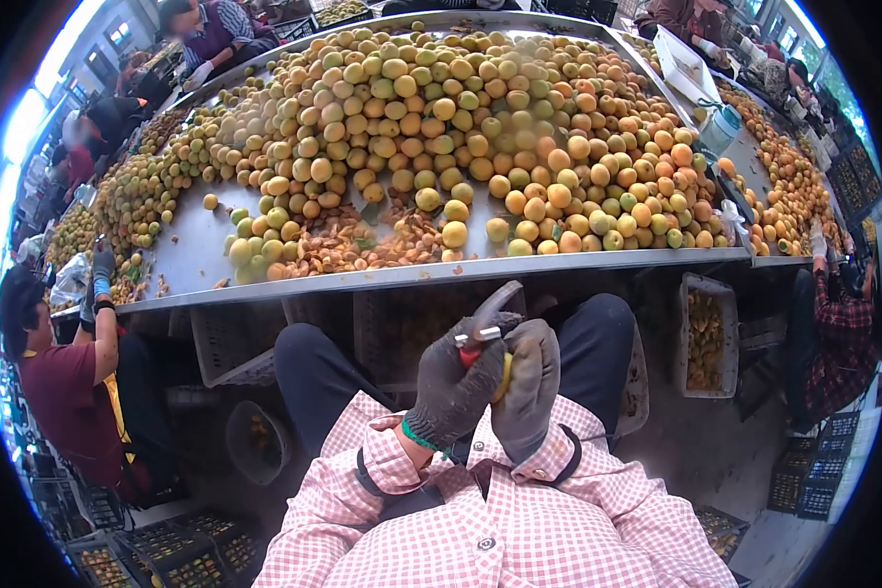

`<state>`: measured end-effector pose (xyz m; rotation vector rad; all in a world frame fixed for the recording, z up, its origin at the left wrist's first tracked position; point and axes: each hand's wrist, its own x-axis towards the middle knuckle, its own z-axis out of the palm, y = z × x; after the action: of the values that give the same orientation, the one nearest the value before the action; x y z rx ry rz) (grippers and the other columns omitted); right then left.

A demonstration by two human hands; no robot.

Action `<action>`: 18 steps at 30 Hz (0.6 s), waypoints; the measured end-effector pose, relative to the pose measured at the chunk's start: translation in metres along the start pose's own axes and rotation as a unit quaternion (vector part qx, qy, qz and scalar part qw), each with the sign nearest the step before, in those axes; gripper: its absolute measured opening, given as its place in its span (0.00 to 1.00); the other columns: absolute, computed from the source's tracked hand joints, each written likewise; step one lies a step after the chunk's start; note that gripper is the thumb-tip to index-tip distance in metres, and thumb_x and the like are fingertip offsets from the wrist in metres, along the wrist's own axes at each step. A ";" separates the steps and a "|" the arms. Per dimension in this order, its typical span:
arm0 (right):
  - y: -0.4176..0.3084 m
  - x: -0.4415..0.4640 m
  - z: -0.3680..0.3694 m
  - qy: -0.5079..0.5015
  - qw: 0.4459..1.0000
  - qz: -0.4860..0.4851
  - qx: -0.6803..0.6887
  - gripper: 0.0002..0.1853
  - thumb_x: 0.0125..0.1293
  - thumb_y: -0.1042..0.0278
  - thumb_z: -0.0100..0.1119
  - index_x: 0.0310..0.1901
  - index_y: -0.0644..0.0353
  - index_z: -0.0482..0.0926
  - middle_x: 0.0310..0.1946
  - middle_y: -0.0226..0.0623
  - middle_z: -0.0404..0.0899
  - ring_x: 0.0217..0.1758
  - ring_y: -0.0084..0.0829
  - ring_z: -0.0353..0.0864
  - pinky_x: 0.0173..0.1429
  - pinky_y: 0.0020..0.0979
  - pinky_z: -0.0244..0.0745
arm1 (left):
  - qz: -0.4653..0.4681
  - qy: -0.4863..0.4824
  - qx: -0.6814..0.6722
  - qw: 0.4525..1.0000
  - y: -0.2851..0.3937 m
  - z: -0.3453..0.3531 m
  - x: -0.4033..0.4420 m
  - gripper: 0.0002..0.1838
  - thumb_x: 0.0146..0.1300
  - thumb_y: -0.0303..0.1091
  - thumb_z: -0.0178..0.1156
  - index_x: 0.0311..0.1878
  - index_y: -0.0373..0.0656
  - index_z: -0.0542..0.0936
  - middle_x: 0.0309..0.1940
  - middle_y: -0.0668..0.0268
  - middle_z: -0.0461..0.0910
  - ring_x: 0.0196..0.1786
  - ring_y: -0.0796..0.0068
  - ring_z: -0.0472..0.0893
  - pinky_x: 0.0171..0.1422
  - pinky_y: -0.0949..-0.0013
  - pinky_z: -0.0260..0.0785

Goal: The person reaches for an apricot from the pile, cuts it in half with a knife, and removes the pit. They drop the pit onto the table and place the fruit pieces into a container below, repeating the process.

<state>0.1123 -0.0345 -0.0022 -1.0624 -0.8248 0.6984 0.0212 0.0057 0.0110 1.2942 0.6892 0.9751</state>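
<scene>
Over my lap, my left hand point(456, 382), in a dark grey glove with a green band at the wrist, is closed around a cutting tool point(497, 304) with a curved metal end and a red part. Against it, my right hand point(527, 387), in a lighter grey glove, has its fingers wrapped round a yellow fruit point(503, 377). Only a narrow strip of this fruit shows between the two hands. Beyond them a metal table point(363, 277) bears a big heap of yellow-orange fruit point(382, 108), with orange cut pieces point(363, 245) near its front edge.
Crates stand under the table, one with fruit pieces point(706, 338) at right. A round bucket point(258, 441) is on the floor at left. One person point(69, 392) sits at left, another point(838, 333) at right. A white tray point(684, 67) lies at the back right.
</scene>
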 end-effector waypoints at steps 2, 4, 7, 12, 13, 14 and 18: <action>0.006 0.009 -0.001 -0.019 0.988 -0.122 -0.095 0.07 0.69 0.70 0.45 0.33 0.61 0.70 0.27 0.34 0.70 0.28 0.28 0.70 0.33 0.26 0.67 | -0.049 0.028 -0.061 0.997 -0.006 -0.001 -0.002 0.17 0.63 0.33 0.61 0.53 0.38 0.76 0.54 0.59 0.77 0.53 0.70 0.78 0.56 0.66 0.70; 0.013 0.019 -0.005 -0.050 0.940 -0.263 -0.213 0.09 0.71 0.69 0.44 0.31 0.60 0.70 0.26 0.30 0.69 0.29 0.19 0.68 0.30 0.26 0.66 | 0.020 0.041 0.104 0.994 -0.013 -0.004 -0.004 0.14 0.67 0.32 0.56 0.51 0.34 0.76 0.47 0.63 0.80 0.46 0.77 0.78 0.55 0.73 0.69; 0.022 0.018 -0.009 -0.099 0.992 0.070 -0.023 0.09 0.70 0.69 0.47 0.32 0.62 0.70 0.26 0.34 0.71 0.29 0.24 0.72 0.33 0.29 0.70 | -0.154 0.085 -0.120 0.977 -0.019 -0.010 0.005 0.20 0.62 0.38 0.63 0.54 0.37 0.75 0.46 0.61 0.81 0.47 0.73 0.80 0.55 0.71 0.70; 0.008 0.010 -0.006 -0.107 0.920 -0.147 -0.348 0.09 0.59 0.75 0.54 0.40 0.67 0.71 0.35 0.45 0.72 0.34 0.44 0.72 0.43 0.40 0.71 | 0.037 0.000 0.187 0.982 -0.005 -0.019 0.009 0.30 0.53 0.44 0.70 0.56 0.42 0.73 0.47 0.57 0.80 0.52 0.65 0.81 0.54 0.66 0.72; 0.007 0.009 -0.004 -0.107 0.920 -0.147 -0.348 0.09 0.59 0.75 0.54 0.40 0.67 0.71 0.35 0.45 0.72 0.34 0.44 0.72 0.43 0.40 0.71 | 0.062 -0.018 0.199 0.978 -0.006 -0.019 0.009 0.32 0.50 0.45 0.71 0.57 0.43 0.73 0.48 0.56 0.80 0.54 0.63 0.80 0.54 0.65 0.72; 0.001 0.008 0.001 -0.071 0.937 -0.093 -0.330 0.06 0.64 0.73 0.50 0.38 0.67 0.70 0.33 0.43 0.70 0.33 0.39 0.71 0.42 0.35 0.69 | 0.071 -0.008 0.173 0.982 -0.008 -0.016 0.007 0.25 0.56 0.41 0.67 0.54 0.41 0.75 0.45 0.59 0.81 0.49 0.67 0.82 0.53 0.67 0.72; 0.001 0.004 0.004 0.003 0.969 -0.114 -0.219 0.07 0.68 0.73 0.43 0.32 0.65 0.68 0.28 0.40 0.66 0.29 0.33 0.67 0.36 0.31 0.67 | 0.014 0.029 0.008 0.999 -0.003 -0.001 0.004 0.16 0.62 0.36 0.61 0.50 0.38 0.77 0.40 0.62 0.82 0.42 0.73 0.81 0.50 0.70 0.71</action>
<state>0.1108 -0.0289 -0.0010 -1.3349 -1.1083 0.3218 0.0229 0.0098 0.0086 1.2968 0.7262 1.0351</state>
